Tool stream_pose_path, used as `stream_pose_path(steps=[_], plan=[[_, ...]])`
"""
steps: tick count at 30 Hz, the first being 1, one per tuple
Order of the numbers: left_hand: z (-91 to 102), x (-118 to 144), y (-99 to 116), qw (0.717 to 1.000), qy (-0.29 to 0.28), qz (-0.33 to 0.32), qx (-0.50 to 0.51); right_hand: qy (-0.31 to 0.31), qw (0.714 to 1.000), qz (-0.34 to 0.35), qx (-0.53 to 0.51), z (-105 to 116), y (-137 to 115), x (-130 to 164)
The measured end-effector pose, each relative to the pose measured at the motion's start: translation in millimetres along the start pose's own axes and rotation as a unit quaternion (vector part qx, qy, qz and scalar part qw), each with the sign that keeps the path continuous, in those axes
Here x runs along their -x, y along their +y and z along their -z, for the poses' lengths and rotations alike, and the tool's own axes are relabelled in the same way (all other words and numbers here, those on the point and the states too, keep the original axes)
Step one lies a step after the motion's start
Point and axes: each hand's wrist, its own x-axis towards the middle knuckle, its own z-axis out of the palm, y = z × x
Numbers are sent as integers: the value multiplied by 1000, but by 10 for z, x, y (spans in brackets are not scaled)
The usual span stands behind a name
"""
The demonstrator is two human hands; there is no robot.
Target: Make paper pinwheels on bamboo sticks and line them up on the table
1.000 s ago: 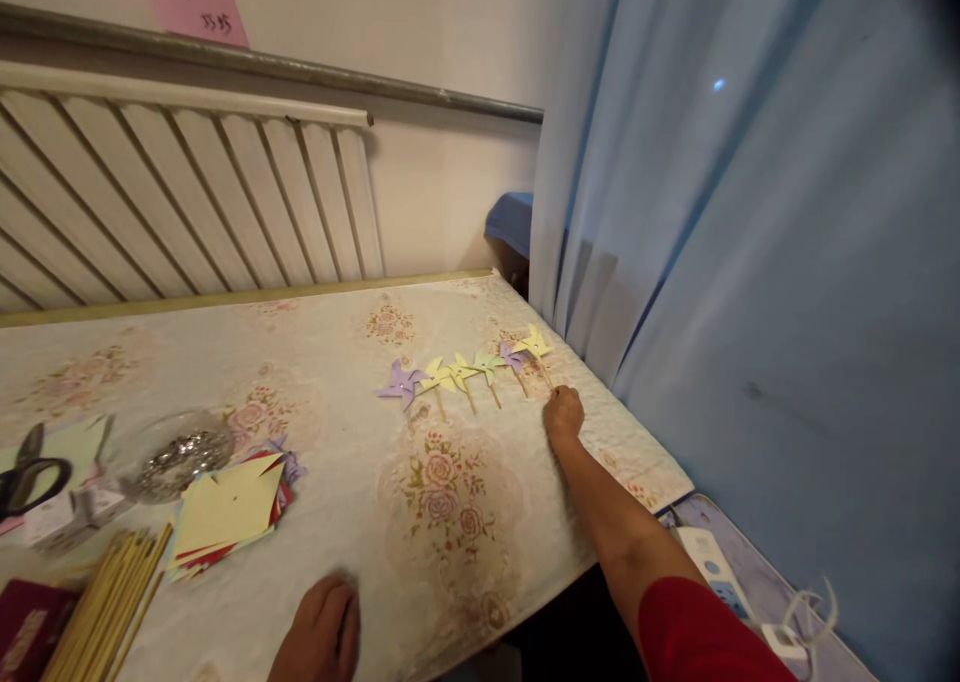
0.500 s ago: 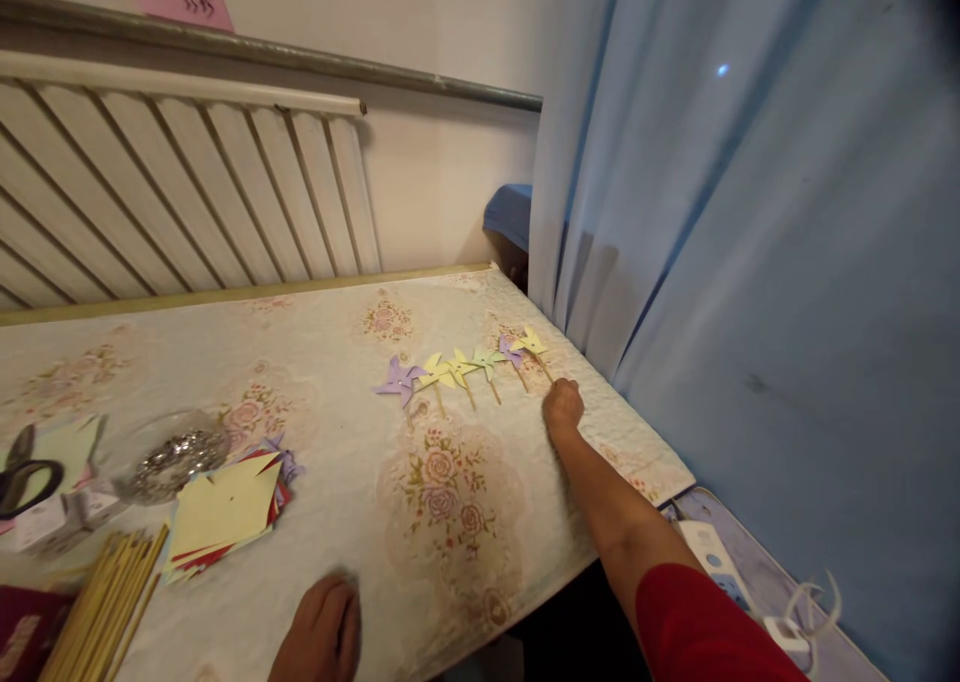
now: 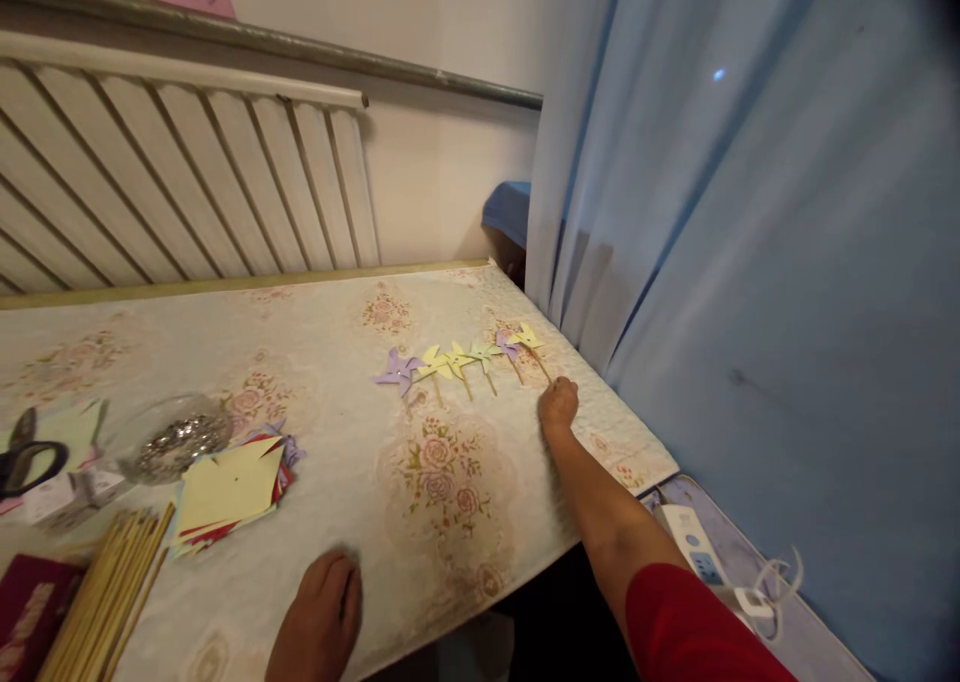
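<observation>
At the far right of the table, my right hand (image 3: 559,403) pinches the lower end of the stick of a yellow paper pinwheel (image 3: 528,338). This pinwheel lies at the right end of a row of several others. Beside it is a purple pinwheel (image 3: 507,343), then a pale green one (image 3: 482,356), two yellow ones, and another purple pinwheel (image 3: 397,372) at the left end. Their blades touch or overlap. Near the front edge, my left hand (image 3: 321,612) rests on the tablecloth with its fingers curled in and nothing visible in it.
On the left lie cut paper squares (image 3: 229,490), a clear bowl (image 3: 180,442) of small shiny pieces, scissors (image 3: 30,459), a bundle of sticks (image 3: 112,602) and a dark red box (image 3: 30,612). A blue curtain (image 3: 720,262) hangs along the right, above a power strip (image 3: 694,547).
The view has shifted slightly. My right hand keeps its hold on the yellow pinwheel's stick at the end of the row, and my left hand stays on the tablecloth.
</observation>
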Motion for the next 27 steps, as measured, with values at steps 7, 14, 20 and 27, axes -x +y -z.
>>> stream_pose_path(steps=[7, 14, 20, 27], plan=[[71, -55, 139, 999, -9, 22, 22, 2, 999, 28, -31, 247, 57, 523], [154, -39, 260, 996, -24, 71, 49, -29, 994, 79, -69, 546, -22, 1256], [157, -6, 238, 990, -20, 89, 110, -69, 981, 150, -97, 681, -216, 1928], [331, 80, 78, 974, -39, 99, 199, -89, 978, 170, -77, 796, -475, 2442]])
